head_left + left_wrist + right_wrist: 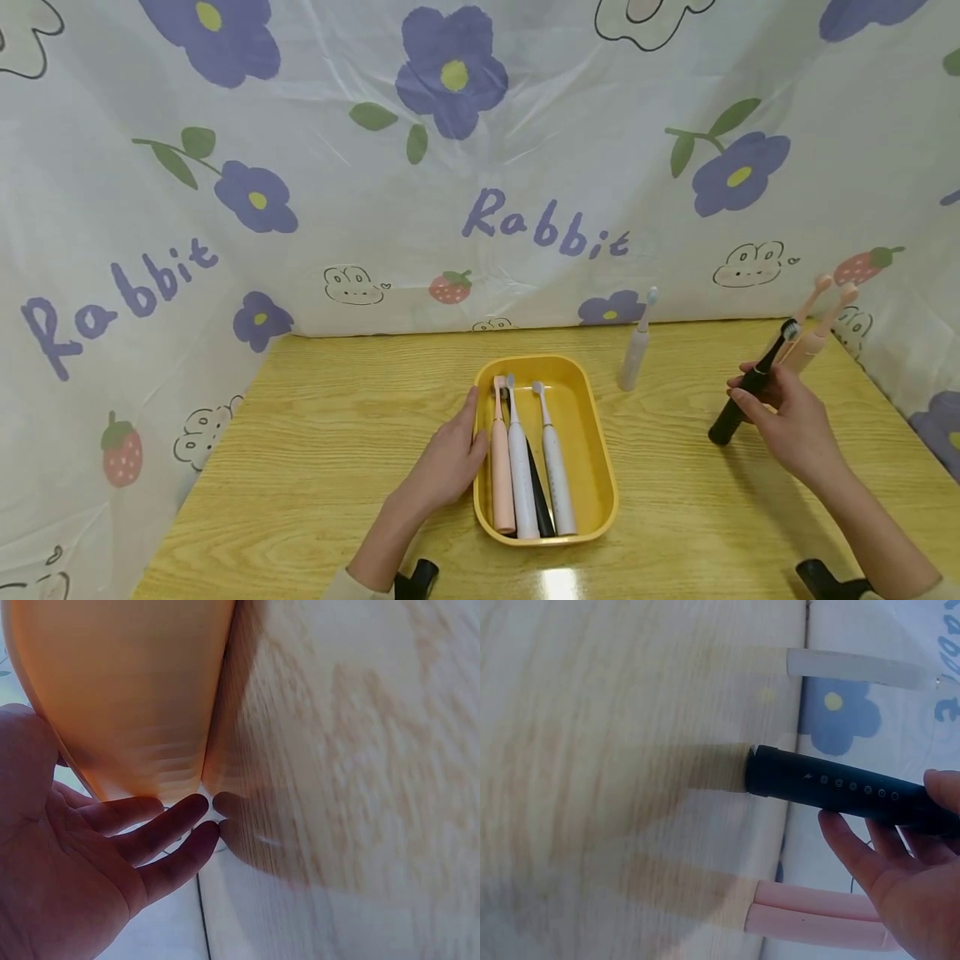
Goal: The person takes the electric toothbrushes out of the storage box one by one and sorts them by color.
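Note:
My right hand (798,425) grips a black electric toothbrush (726,423) by its handle. The brush leans, head up and to the right, its base close over the table; a row of small icons shows on the handle (840,782) in the right wrist view. On the left, my left hand (446,458) rests along the side of a yellow tray (607,487), thumb at the rim and fingers extended against the outer wall. Inside lie a pink toothbrush (501,479), two white ones (519,467) (557,475) and a black one (537,492), partly covered.
Two pink toothbrushes (806,348) stand upright behind my right hand, partly hidden by it. A pale toothbrush (634,358) stands at the table's back, right of the tray. Patterned cloth (360,225) hangs behind and beside the wooden table (360,400).

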Tool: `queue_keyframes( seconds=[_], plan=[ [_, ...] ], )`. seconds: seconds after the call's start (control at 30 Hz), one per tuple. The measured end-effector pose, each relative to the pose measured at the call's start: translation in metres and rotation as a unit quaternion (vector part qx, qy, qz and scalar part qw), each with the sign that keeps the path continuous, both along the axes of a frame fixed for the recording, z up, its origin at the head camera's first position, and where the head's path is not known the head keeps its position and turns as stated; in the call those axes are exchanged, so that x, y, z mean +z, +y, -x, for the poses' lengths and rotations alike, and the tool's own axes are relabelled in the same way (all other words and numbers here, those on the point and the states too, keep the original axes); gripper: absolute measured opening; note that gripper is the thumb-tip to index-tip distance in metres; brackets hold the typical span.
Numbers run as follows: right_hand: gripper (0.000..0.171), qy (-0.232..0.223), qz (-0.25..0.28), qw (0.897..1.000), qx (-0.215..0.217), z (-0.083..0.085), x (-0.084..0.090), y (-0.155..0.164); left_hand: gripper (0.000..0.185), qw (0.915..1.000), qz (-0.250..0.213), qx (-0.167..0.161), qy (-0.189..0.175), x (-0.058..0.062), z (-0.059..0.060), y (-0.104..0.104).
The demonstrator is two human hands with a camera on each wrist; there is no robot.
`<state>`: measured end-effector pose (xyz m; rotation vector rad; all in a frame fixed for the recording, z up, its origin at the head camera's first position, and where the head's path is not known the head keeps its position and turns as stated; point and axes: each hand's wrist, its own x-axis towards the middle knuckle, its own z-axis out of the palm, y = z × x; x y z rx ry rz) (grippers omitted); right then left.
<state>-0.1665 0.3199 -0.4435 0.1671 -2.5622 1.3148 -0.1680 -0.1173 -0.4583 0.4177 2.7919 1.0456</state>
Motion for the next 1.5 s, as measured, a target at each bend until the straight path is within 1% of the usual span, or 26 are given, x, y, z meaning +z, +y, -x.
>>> queue_keyframes(
  seconds=[0.27, 0.5, 0.73, 0.97, 1.17, 1.23, 1.3, 1.4, 1.5],
  plan=[
    [0.035, 0.015, -0.034, 0.999, -0.014, -0.006, -0.004, -0.002, 0.068, 1.0000, 0.000, 0.001, 0.002, 0.000, 0.000, 0.000],
    [0.035, 0.019, -0.015, 1.000, -0.009, -0.009, -0.007, -0.006, 0.068, 1.0000, 0.000, 0.002, 0.002, 0.001, 0.000, 0.001],
    [0.035, 0.012, -0.006, 1.000, -0.012, -0.010, -0.007, -0.007, 0.067, 1.0000, 0.004, 0.003, 0.005, 0.000, 0.000, 0.000],
    [0.044, 0.005, 0.004, 1.000, -0.017, -0.013, -0.005, -0.008, 0.067, 1.0000, 0.001, 0.003, -0.004, 0.002, 0.000, 0.000],
    [0.059, -0.004, 0.006, 0.998, -0.058, -0.024, 0.006, -0.014, 0.068, 1.0000, -0.002, 0.001, -0.007, 0.003, 0.001, 0.001],
    [0.061, 0.006, 0.017, 0.997, -0.081, -0.029, 0.012, -0.017, 0.068, 1.0000, -0.002, 0.000, -0.007, 0.003, 0.001, 0.001],
    [0.059, 0.027, 0.043, 0.993, -0.106, -0.034, 0.018, -0.023, 0.068, 1.0000, -0.002, 0.000, -0.006, 0.003, 0.001, 0.001],
    [0.057, 0.069, 0.094, 0.984, -0.138, -0.040, 0.029, -0.032, 0.068, 1.0000, 0.001, 0.001, -0.004, 0.002, 0.001, 0.001],
    [0.060, 0.105, 0.135, 0.974, -0.151, -0.045, 0.041, -0.040, 0.067, 1.0000, 0.002, 0.001, -0.004, 0.002, 0.000, 0.000]
  ],
)
